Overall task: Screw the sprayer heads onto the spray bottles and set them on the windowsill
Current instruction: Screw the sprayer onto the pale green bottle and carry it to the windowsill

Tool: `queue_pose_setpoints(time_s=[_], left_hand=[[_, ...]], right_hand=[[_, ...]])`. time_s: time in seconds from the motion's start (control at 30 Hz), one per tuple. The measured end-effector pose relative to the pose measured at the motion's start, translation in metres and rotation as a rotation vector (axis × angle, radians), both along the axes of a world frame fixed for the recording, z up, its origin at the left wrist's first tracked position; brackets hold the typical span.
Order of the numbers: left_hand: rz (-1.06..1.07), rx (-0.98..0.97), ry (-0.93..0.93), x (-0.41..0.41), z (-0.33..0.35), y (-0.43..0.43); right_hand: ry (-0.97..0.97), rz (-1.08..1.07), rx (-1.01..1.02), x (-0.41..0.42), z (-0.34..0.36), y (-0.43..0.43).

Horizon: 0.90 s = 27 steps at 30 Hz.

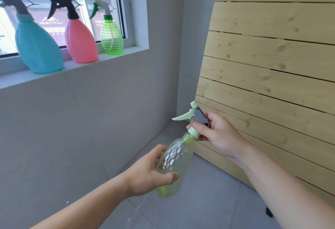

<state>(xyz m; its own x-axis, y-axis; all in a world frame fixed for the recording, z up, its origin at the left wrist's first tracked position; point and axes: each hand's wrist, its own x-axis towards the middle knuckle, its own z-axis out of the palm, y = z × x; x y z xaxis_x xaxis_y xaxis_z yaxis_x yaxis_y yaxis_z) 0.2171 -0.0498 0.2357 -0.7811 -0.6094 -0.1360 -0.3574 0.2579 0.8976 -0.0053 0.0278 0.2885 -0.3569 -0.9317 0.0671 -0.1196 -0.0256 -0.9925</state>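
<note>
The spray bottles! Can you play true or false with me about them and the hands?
1. Three bottles stand on the windowsill. True: blue bottle, pink bottle, green bottle.
2. The left hand holds a pink bottle. False: it holds the clear yellow-green bottle.
3. The right hand grips the sprayer head at that bottle's neck. True.
4. The pink bottle has a white sprayer. False: it is black.
5. The held bottle stands upright. False: it is tilted.
</note>
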Motion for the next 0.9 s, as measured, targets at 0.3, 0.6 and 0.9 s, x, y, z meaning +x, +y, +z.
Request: queue_pose_setpoints(time_s=[0.3, 0.6, 0.9], left_hand=[[0.006, 0.012, -0.031, 0.009, -0.001, -0.004], [0.006, 0.038, -0.029, 0.008, -0.002, -0.006], [-0.029, 0.054, -0.046, 0.01, 0.0, -0.009]], right_hand=[[0.146, 0.093, 0.051, 0.001, -0.004, -0.003], [0.158, 0.116, 0.021, 0.005, -0.006, -0.004], [0.124, 0.216, 0.085, 0.001, -0.009, -0.006]])
